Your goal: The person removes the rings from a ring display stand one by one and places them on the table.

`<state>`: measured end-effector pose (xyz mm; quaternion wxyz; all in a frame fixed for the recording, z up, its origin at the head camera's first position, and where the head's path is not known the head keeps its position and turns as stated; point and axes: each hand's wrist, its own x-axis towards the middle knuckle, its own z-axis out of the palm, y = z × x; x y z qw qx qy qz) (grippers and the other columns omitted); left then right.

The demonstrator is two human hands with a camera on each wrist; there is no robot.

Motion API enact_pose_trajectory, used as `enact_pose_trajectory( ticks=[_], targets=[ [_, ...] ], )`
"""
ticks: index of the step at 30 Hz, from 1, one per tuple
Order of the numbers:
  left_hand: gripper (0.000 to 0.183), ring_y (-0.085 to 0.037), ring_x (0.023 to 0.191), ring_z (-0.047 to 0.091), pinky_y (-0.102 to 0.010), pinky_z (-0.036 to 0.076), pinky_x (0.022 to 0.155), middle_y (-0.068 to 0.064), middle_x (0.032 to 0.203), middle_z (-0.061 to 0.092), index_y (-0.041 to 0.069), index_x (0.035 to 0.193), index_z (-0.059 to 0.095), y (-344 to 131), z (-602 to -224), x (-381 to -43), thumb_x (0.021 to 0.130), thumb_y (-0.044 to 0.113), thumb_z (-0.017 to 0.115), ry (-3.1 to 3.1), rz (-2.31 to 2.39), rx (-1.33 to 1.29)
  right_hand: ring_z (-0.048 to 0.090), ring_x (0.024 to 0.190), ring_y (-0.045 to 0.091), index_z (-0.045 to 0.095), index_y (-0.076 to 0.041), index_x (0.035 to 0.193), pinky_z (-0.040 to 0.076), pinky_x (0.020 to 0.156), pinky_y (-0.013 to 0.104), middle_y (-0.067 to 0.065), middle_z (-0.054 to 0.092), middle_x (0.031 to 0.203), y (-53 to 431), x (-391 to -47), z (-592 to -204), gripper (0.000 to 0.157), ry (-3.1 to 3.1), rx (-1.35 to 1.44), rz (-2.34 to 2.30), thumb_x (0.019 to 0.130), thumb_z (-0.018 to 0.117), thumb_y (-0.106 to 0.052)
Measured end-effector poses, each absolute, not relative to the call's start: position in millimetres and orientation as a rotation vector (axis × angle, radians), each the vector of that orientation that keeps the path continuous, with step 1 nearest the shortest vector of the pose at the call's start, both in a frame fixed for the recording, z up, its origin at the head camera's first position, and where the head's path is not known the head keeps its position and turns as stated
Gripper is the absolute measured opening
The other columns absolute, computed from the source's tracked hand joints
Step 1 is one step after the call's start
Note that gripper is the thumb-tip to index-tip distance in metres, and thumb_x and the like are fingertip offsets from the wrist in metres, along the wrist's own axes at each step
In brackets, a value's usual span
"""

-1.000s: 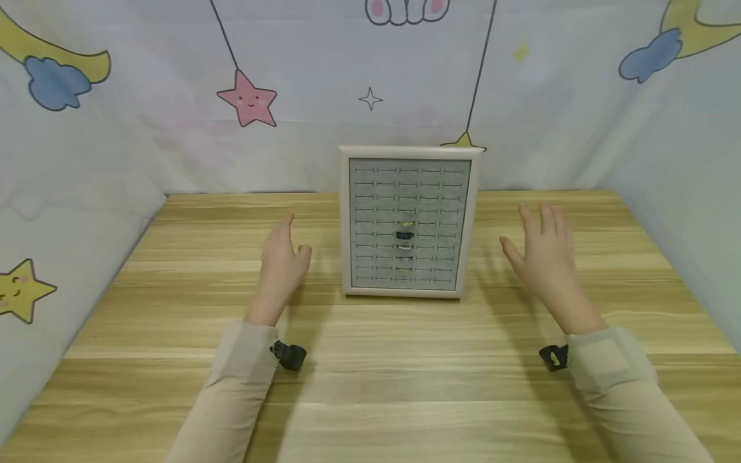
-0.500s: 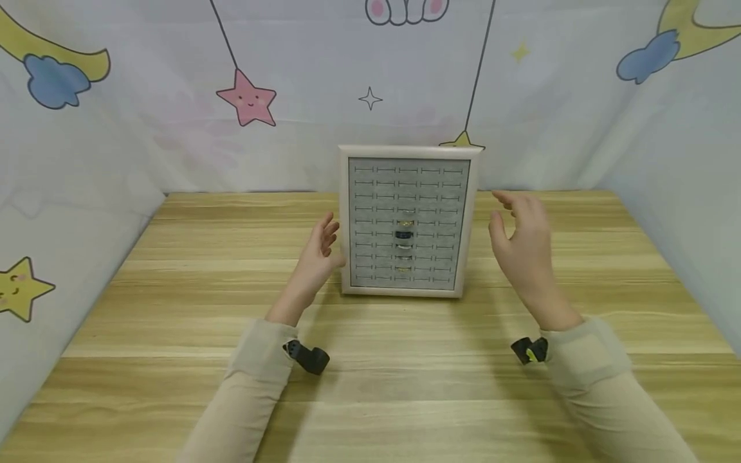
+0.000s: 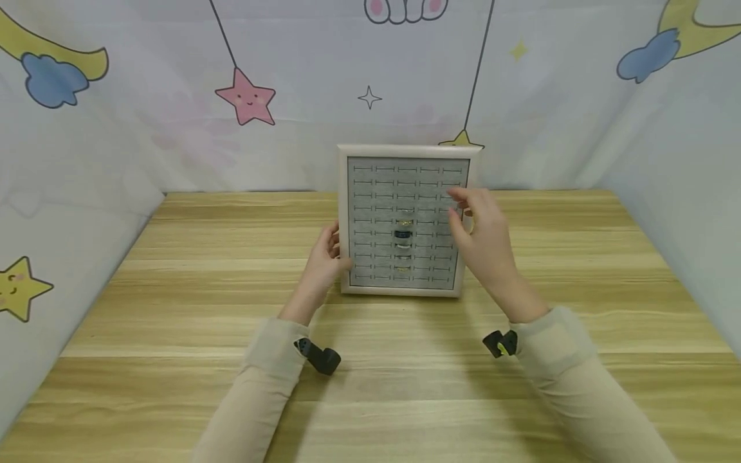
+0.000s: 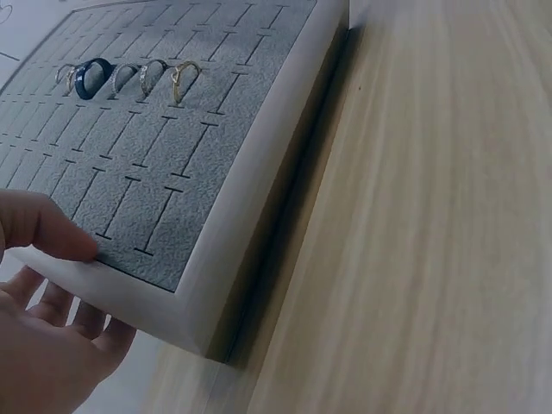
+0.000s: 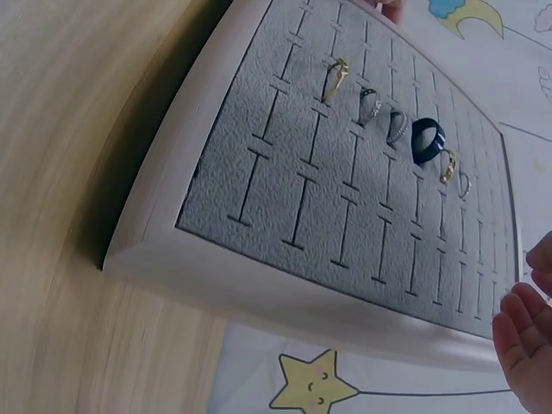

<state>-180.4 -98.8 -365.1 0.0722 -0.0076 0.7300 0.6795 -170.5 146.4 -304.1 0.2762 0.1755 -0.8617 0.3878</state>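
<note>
A ring display board (image 3: 405, 152), grey felt with rows of slots inside a pale frame, stands upright on the table. Several rings sit in its middle column, among them a dark blue ring (image 3: 402, 235), silver rings and a gold ring (image 5: 337, 76). At the board's lower left edge, my left hand (image 3: 318, 269) grips the frame, thumb on the front and the other fingers round the side; the left wrist view shows the thumb (image 4: 65, 237) pressed near the felt's edge. My right hand (image 3: 487, 247), its fingers bent and holding nothing, overlaps the board's right edge in the head view.
The wood-grain table (image 3: 370, 386) reaches back to a white curtain (image 3: 312, 116) printed with stars, moons and clouds. More of the curtain hangs at both sides. Each wrist carries a small black camera (image 3: 321, 359).
My left hand has moved right to the board and taken hold of its left edge. My right hand has come leftward to the board's right edge, fingers more bent. The rings stay put.
</note>
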Motion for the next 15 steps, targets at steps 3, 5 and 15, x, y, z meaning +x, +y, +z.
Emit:
enact_pose_trajectory(
  ticks=[3,5,15],
  targets=[
    [0.082,-0.033,0.126,0.045,-0.047,0.039,0.105,-0.017,0.141,0.043,0.009,0.147,0.029,-95,-368,-182,0.073,-0.02,0.046,2.219,2.043,-0.04,0.056,0.098,0.033,0.059,0.007,0.117,0.049,0.087,0.043,0.023,0.06,0.112,142,-172,-304,0.028,-2.348,0.485,1.018,0.091,0.058,0.0],
    [0.081,-0.031,0.122,0.046,-0.044,0.039,0.105,-0.017,0.138,0.044,0.007,0.146,0.029,-93,-370,-183,0.072,-0.021,0.045,2.222,2.036,-0.042,0.056,0.099,0.033,0.059,0.006,0.119,0.049,0.087,0.042,0.022,0.06,0.113,139,-174,-305,0.029,-2.374,0.486,1.01,0.091,0.059,-0.002],
    [0.083,-0.029,0.124,0.042,-0.044,0.035,0.109,-0.018,0.14,0.041,0.006,0.149,0.022,-92,-373,-180,0.072,-0.023,0.039,2.155,2.066,0.0,0.056,0.102,0.03,0.06,0.003,0.122,0.051,0.09,0.04,0.019,0.059,0.114,128,-180,-306,0.031,-2.485,0.475,1.013,0.092,0.059,-0.003]
  ],
)
